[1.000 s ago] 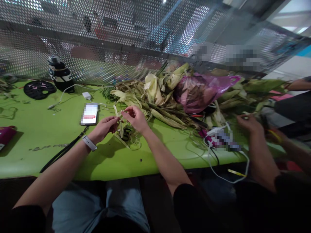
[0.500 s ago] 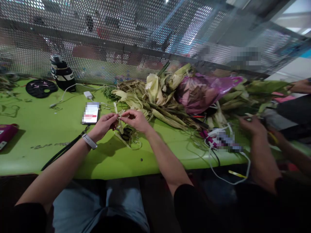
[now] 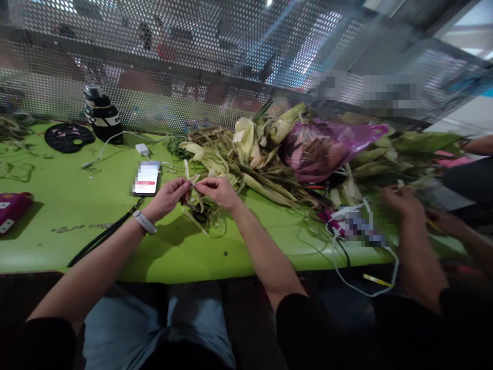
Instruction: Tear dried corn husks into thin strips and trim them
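Pinched between my two hands is a pale corn husk strip (image 3: 197, 199), with one end sticking up and another hanging down. My left hand (image 3: 174, 196), with a grey-white watch band on the wrist, grips it from the left. From the right, my right hand (image 3: 220, 192) pinches the same strip with thumb and forefinger; the exact spot between the fingertips is too small to make out. Below them lie dark scissors (image 3: 203, 212), partly hidden, among thin loose husk shreds (image 3: 216, 229). Behind my hands a heap of dry corn husks (image 3: 246, 141) spreads over the green table (image 3: 127, 252).
A phone (image 3: 146, 179) with a strap lies left of my hands, near a white charger (image 3: 142, 149). A black bottle (image 3: 102, 115) stands at the back. A pink plastic bag (image 3: 314, 151) rests on the husks. At right are cables and a co-worker's hands (image 3: 402, 199).
The view has shifted slightly. My fingertips have moved a little along the strip, and my right hand's fingers are straighter. Both hands keep their pinch.
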`<state>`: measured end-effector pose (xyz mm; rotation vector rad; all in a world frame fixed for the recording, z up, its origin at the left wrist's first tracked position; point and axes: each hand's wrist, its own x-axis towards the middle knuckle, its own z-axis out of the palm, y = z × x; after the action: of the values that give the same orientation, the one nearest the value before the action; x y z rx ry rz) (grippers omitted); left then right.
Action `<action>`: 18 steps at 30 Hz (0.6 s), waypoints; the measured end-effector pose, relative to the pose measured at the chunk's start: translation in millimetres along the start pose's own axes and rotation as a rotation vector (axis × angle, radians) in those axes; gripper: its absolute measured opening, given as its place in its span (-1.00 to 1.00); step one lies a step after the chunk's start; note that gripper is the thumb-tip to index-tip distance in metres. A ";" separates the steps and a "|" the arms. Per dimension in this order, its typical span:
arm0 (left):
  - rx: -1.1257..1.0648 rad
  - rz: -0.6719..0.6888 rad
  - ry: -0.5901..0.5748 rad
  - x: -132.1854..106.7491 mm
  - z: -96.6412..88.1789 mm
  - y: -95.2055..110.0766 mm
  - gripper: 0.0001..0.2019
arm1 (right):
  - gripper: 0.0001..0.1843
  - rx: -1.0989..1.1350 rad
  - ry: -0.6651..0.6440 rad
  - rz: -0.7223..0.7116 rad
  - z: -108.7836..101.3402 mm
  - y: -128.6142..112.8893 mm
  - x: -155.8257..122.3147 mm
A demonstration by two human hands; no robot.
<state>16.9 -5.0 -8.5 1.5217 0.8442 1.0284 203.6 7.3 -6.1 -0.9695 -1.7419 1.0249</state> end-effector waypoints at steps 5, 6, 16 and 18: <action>-0.019 0.064 0.005 0.2 -1.2 -0.9 -0.72 | -0.73 0.022 0.029 -0.024 1.4 0.8 0.6; -0.062 0.050 0.005 0.5 -2.0 -1.8 -0.71 | -0.72 0.012 0.032 -0.028 1.8 0.7 0.5; -0.096 -0.082 0.059 2.3 -6.8 -4.5 -0.69 | -0.52 0.060 0.108 0.032 10.0 4.9 1.3; -0.087 -0.043 0.098 2.5 -7.0 -2.9 -0.70 | -0.46 0.139 0.085 0.134 8.0 2.8 1.6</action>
<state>11.4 0.5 -10.5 1.3838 0.8849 1.1015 196.2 7.8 -10.4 -1.0364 -1.5317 1.1572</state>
